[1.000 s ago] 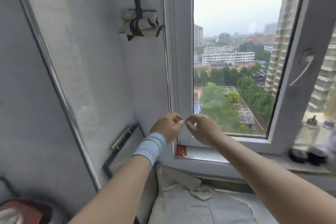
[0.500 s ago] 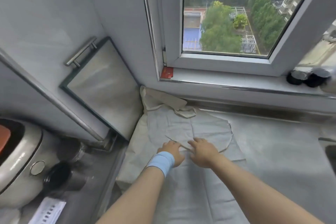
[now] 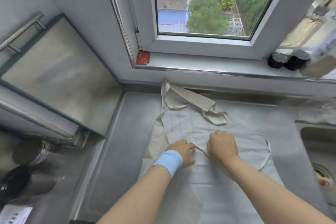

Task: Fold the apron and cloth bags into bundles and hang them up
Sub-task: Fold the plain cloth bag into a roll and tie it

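A pale grey cloth bag lies flat on the grey counter, on top of a beige cloth bag whose edge shows at the left. Beige handles lie bunched at the far end by the wall. My left hand, with a blue wristband, pinches a thin strap on the bag. That strap runs under my right hand, whose curled fingers grip the cloth just right of the left hand. No apron can be told apart here.
A sink opens at the right. Two dark-capped jars and a red card sit on the windowsill. A framed glass board leans against the left wall, with metal pots below it.
The view dropped from the wall, where a tied bundle hangs, down to the counter. Both hands came down from window height onto the cloth bag and moved slightly apart.
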Demonstrator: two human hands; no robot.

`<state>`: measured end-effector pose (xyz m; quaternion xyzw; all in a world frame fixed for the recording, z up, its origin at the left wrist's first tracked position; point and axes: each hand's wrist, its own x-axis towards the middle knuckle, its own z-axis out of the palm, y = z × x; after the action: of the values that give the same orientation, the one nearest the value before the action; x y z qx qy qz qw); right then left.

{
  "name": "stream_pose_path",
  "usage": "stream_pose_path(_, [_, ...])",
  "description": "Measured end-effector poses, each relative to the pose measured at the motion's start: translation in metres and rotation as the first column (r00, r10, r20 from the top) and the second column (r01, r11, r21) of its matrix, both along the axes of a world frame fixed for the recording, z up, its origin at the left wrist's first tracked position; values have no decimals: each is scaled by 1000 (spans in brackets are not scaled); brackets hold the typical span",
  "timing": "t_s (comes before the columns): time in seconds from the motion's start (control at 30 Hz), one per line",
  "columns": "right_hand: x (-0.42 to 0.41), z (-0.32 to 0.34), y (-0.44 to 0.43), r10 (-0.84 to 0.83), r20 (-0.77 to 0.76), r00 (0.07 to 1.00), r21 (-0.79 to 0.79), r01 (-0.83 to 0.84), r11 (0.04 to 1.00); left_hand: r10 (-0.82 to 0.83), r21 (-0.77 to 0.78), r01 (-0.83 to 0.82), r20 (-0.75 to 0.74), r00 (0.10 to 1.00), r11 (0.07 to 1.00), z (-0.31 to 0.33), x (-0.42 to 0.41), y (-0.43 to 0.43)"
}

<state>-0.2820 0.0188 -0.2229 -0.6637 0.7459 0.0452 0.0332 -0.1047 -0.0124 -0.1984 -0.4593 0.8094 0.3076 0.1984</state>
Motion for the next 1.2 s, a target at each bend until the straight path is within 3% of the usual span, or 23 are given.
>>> stream_pose_path(0.07, [-4, 0, -8, -16, 102, 995, 76, 8, 997, -14, -57, 13, -20, 1000, 998, -1, -12, -2])
stream_pose_path(0.13, [-2, -1, -13, -35, 175, 984, 160, 7, 987, -35, -213, 35, 2, 999, 976, -3, -12, -10])
stream_pose_path(0.23, [-2, -8, -16, -17, 190, 982, 311, -44, 950, -24, -292, 60, 123, 992, 955, -7, 3, -23])
stream_pose_path(0.3, [-5, -13, -17, 24, 207, 978, 240, -74, 968, 23, -272, 31, 195, 981, 962, -11, 16, -29])
stream_pose_path(0.37, [-10, -11, -24, 57, 237, 970, 43, -69, 997, 71, -297, -7, 205, 976, 955, -12, 24, -36])
stream_pose_path(0.47, [-25, -2, -45, -53, 215, 975, -168, 90, 982, 97, -279, -32, 221, 970, 960, -5, 23, -52])
stream_pose_path(0.57, [-38, 9, -65, -278, 250, 928, -39, 296, 954, 149, -279, -104, 144, 978, 955, 7, 9, -70])
stream_pose_path(0.63, [-45, 9, -78, -352, 245, 903, 89, 341, 936, 201, -279, -179, 52, 978, 944, 10, -5, -81])
stream_pose_path(0.7, [-47, 7, -88, -363, 239, 901, 166, 330, 929, 229, -322, -214, 7, 974, 922, 13, -16, -91])
stream_pose_path(0.8, [-49, 2, -102, -322, 231, 918, 148, 294, 944, 339, -439, -266, 94, 936, 858, 9, -19, -108])
stream_pose_path(0.87, [-51, 0, -109, -281, 173, 944, 127, 261, 957, 462, -389, -367, 183, 868, 845, 2, -9, -113])
stream_pose_path(0.93, [-53, -1, -115, -263, 147, 953, 150, 242, 959, 555, -280, -498, 180, 812, 820, -8, 4, -114])
stream_pose_path(1.0, [-55, 1, -124, -368, 311, 876, 203, 317, 926, 589, -202, -563, 102, 802, 802, -14, 18, -118])
stream_pose_path(1.1, [-57, 16, -141, -436, 684, 585, 187, 437, 880, 656, -193, -662, -103, 747, 724, -11, 32, -125])
stream_pose_path(1.2, [-39, 27, -145, -284, 790, 544, 104, 338, 935, 789, -129, -826, -245, 563, 549, -5, 36, -124])
